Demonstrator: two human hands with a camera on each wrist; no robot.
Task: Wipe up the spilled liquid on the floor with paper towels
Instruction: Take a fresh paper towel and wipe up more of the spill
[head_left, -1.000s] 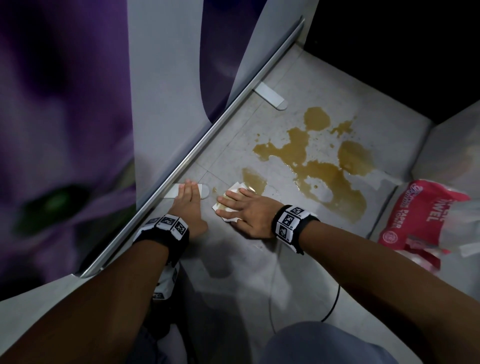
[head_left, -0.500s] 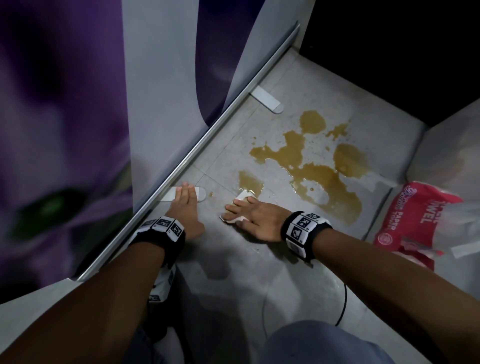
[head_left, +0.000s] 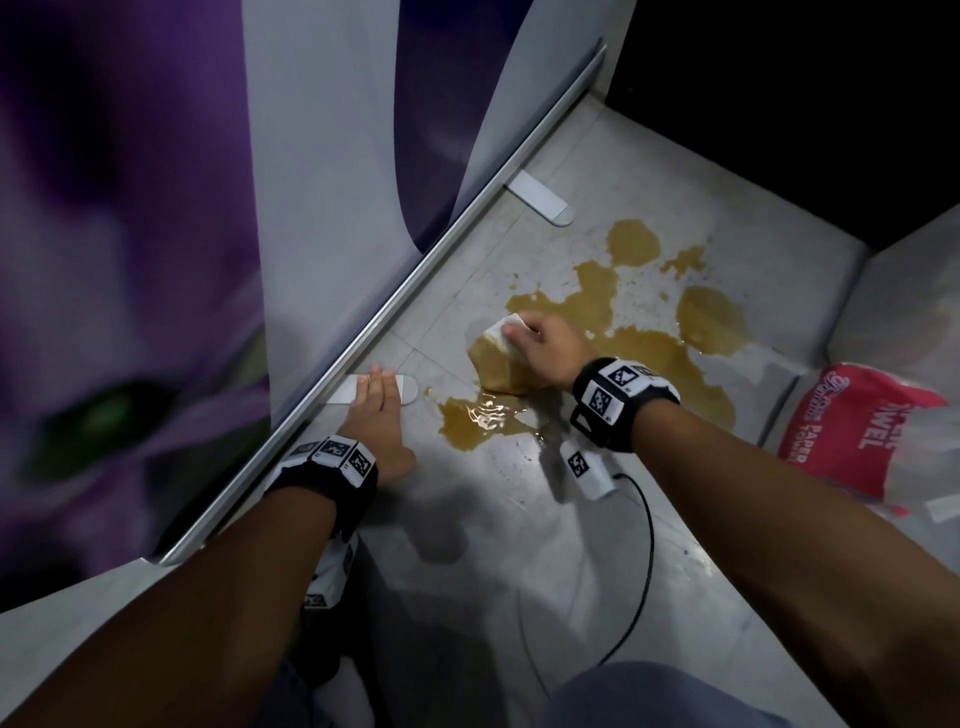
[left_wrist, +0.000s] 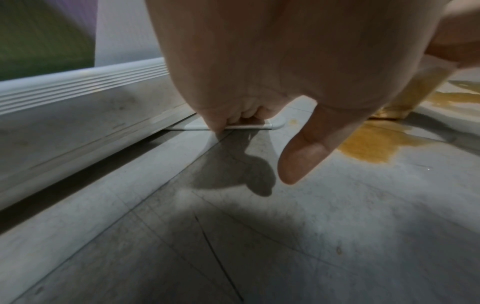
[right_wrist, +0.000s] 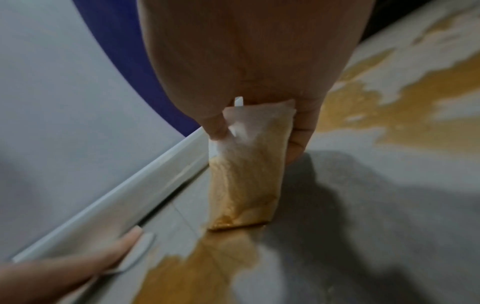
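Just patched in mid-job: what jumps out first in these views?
A brown spill spreads across the grey floor beside the white panel's rail. The right hand pinches a folded paper towel, mostly soaked brown, its lower edge in the liquid. At far right lies a red paper towel pack.

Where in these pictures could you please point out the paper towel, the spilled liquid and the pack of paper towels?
paper towel (right_wrist: 244, 185): right wrist view, on its soaked brown lower half.
spilled liquid (head_left: 670, 358): head view, on the big brown pool's middle.
pack of paper towels (head_left: 852, 441): head view, on its red printed face.
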